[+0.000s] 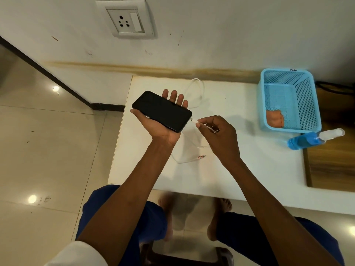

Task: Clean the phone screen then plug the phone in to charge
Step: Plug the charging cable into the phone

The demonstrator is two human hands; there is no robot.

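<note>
Cradling the phone (162, 110) screen-up in the open palm of the left hand (163, 129), the person is keeping its fingers (173, 96) spread flat beneath it rather than curled around it, above the white surface (240, 162). The right hand (221, 135) is pinching the connector end of the white charging cable (194, 121) between thumb and forefinger, right at the phone's bottom port; whether it is fully seated cannot be told. Doing this well probably means lining the plug straight with the port and pushing along the phone's length, while the palm is bracing the far end. The cable's other plug (201, 156) is lying loose on the surface, well apart from the wall socket (125, 21). A small dark mark on the blue basket (288, 100) rim is unreadable; no brand is showing.
</note>
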